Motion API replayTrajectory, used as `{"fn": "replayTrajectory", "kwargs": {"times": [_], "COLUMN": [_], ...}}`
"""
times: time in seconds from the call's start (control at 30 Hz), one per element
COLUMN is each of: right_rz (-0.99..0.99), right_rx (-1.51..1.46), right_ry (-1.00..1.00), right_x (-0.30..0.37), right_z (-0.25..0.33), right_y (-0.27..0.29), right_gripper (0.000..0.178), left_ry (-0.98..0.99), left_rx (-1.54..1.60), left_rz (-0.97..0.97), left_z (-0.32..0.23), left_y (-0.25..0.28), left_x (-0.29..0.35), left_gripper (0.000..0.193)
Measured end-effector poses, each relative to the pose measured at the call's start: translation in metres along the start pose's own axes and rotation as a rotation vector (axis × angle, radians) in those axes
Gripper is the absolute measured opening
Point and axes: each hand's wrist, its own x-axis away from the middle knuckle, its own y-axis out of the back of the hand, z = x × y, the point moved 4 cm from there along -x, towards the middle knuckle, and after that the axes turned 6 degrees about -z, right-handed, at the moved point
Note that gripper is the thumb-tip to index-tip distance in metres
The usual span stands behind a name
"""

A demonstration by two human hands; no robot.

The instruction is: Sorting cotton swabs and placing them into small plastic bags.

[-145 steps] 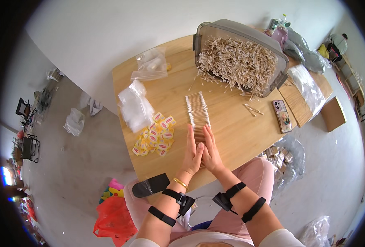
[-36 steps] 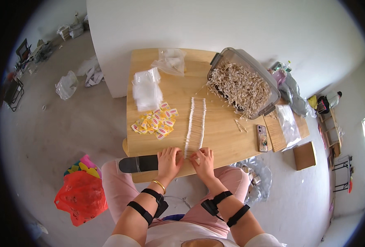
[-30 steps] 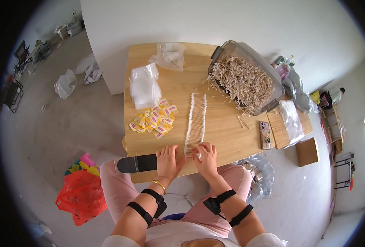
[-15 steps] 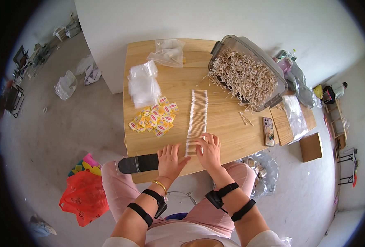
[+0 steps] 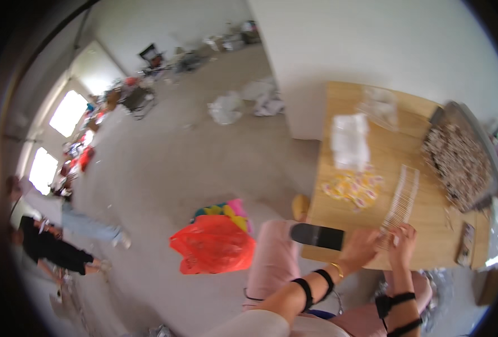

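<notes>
A long row of cotton swabs [image 5: 404, 191], laid side by side like a ladder, runs toward me on the wooden table [image 5: 327, 212]. At its near end my left hand [image 5: 361, 248] touches the left side; blur hides how its fingers are set. My right hand [image 5: 402, 245] is across from it, its fingers drawn together around swabs, with something white showing between them. Left of my left hand lies a flat black strip [image 5: 316, 236] with a rounded end, over the table edge. Small yellow-and-white packets [image 5: 354, 189] are heaped left of the row.
A grey plastic bin [image 5: 481, 136] full of loose swabs [image 5: 454, 163] stands at the right. Clear bags [image 5: 349, 140] lie behind the packets, and a phone [image 5: 465, 244] near the right edge. A red plastic bag [image 5: 212, 244] sits on the floor; people [image 5: 55, 242] are at far left.
My view has swung left, so table and hands appear farther right and people come into view. My right fingers have drawn together; both hands remain at the row's near end.
</notes>
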Motion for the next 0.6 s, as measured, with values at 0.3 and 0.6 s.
{"fn": "replayTrajectory", "kwargs": {"times": [0.3,0.6], "right_rz": [0.049,0.084], "right_rx": [-0.048,-0.082], "right_ry": [-0.091,-0.162], "right_x": [0.001,-0.006], "right_z": [0.008,0.010], "right_y": [-0.008,0.000], "right_gripper": [0.027,0.028], "left_ry": [-0.046,-0.119], "left_rx": [-0.080,-0.037], "left_rz": [0.067,0.013], "left_z": [-0.002,0.004], "left_y": [-0.002,0.006], "left_x": [0.001,-0.001], "left_gripper": [0.068,0.065]}}
